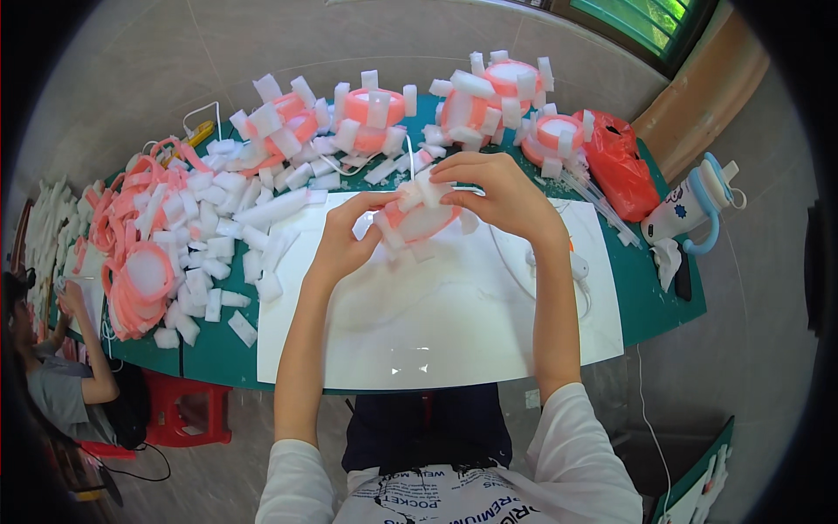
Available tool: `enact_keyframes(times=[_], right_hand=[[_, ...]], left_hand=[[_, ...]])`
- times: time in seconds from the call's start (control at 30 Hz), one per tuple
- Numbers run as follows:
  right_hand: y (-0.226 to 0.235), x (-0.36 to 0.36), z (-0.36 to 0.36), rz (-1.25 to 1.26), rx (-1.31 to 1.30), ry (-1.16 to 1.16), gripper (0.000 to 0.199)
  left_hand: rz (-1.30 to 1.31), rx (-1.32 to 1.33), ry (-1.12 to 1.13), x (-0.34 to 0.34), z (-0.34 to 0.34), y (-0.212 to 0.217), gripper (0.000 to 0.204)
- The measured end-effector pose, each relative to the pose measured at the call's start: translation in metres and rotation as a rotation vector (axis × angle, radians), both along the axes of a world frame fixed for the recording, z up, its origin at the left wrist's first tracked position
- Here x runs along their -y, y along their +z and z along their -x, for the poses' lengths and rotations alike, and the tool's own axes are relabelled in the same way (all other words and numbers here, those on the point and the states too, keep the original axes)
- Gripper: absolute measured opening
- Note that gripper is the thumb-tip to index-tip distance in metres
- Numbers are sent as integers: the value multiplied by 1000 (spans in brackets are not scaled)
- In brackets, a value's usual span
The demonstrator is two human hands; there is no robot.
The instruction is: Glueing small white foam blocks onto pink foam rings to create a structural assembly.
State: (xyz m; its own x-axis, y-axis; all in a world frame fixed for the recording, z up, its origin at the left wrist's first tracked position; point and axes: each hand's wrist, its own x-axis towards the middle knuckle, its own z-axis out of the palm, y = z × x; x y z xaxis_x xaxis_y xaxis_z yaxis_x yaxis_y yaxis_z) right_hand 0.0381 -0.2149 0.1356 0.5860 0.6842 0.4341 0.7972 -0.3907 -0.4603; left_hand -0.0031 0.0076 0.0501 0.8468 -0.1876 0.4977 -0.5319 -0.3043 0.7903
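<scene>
Above the white board (367, 349), a round foam piece (429, 224) with a pink rim and white foam blocks around it is between my hands. My left hand (349, 237) grips its left side, thumb and fingers closed on the rim. At the top of the piece, my right hand (499, 194) pinches a white foam block (422, 189) against it. My fingers partly hide where the block meets the rim.
Left lie heaped white foam blocks (229, 249) and pink foam strips (131, 210). Similar pink-and-white pieces (375, 106) line the back. At right are a red plastic bag (618, 166), a tumbler (685, 210) and a corded white device (576, 265). Another person (74, 384) sits far left.
</scene>
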Motion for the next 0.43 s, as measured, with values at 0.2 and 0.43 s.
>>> enact_keyframes(times=[0.2,0.43], right_hand=[[-3,1,2,18,41,-35,23],[7,-4,11,71,-108,-102,24]], left_hand=[[-8,23,10,3,0,-1,44],[-31,64,24,1,0,-3,43]])
